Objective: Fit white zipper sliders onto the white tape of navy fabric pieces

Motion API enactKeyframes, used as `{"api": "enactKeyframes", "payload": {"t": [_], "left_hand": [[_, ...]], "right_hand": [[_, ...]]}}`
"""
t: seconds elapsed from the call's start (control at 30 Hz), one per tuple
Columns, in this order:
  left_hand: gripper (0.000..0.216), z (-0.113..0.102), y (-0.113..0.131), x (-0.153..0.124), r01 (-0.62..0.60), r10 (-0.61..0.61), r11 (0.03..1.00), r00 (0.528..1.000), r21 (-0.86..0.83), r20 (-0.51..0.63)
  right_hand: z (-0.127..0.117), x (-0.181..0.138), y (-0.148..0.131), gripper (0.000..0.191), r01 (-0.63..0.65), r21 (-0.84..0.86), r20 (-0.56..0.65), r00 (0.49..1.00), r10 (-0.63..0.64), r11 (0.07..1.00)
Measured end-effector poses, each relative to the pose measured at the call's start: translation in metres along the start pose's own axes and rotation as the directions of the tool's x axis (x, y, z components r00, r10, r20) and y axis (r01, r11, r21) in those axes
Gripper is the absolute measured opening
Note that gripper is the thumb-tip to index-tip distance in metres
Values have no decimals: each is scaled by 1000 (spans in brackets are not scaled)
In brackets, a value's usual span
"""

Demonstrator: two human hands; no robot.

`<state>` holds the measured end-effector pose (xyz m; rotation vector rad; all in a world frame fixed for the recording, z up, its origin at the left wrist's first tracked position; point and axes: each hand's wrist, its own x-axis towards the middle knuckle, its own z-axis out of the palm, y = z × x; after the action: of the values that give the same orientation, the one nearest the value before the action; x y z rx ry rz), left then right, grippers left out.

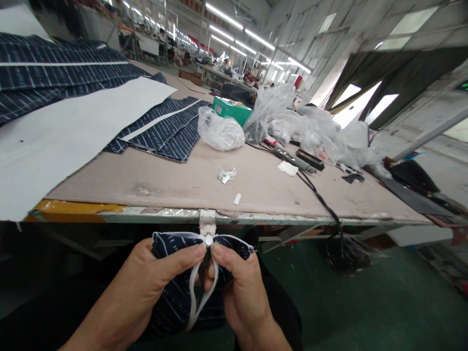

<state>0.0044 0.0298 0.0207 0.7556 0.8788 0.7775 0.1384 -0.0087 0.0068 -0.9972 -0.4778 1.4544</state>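
Note:
Below the table's front edge, both my hands hold a small piece of dark blue patterned fabric [171, 292] with a white edge. My left hand [153, 282] is closed, thumb pinching the fabric's top middle. My right hand [241, 287] is closed too, its thumb pressed beside a small white round stopper [208, 240]. A white cord loop [199, 297] hangs down from the stopper between my hands.
The worn table [256, 185] carries stacked dark blue striped fabric [66, 73], a large white sheet [62, 131], clear plastic bags [219, 129], a green box [232, 109], a black tool with cable [292, 158] and white scraps [226, 175]. Green floor lies to the right.

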Motion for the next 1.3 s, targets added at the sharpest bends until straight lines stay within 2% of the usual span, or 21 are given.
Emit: {"api": "enactKeyframes", "payload": {"t": [0.1,0.23,0.4,0.53,0.63,0.7,0.8,0.9,1.03,1.17,1.3], "left_hand": [[22,1,-1,1,-28,28,1000,1000,15,2],[26,3,-3,2,17,-17,999,1000,-32,-5],[31,7,1,7,-54,53,999,997,-4,-58],[29,6,0,5,8,-9,1000,995,-16,-98],[28,4,-3,1,75,-80,996,987,-40,-142],[29,1,-3,-2,86,-90,996,987,-32,-131],[34,-2,-3,-5,96,-98,995,990,-17,-106],[41,-6,-4,-6,146,-145,989,982,-1,-118],[40,-6,-7,-3,158,-153,987,979,24,-133],[39,2,-3,0,95,-101,994,982,-47,-157],[29,7,1,-1,73,-81,993,992,-88,-99]], "right_hand": [[0,-3,4,37,42,8,-15,999,-42,999],[0,-5,6,38,72,15,-6,997,-72,997],[2,2,5,35,60,45,-46,997,-58,997],[0,5,8,33,52,38,-66,997,-50,998],[-5,5,8,33,46,-8,-50,998,-46,999],[-10,3,5,31,45,-64,-12,999,-46,997],[-21,-2,-2,28,111,-232,62,993,-99,966],[-30,-7,-7,32,132,-330,56,991,-120,935],[-29,-8,-8,34,85,-283,58,996,-71,955],[-19,-2,-10,30,88,-246,71,995,-73,965],[-17,-1,-12,27,83,-241,63,996,-69,967]]}}
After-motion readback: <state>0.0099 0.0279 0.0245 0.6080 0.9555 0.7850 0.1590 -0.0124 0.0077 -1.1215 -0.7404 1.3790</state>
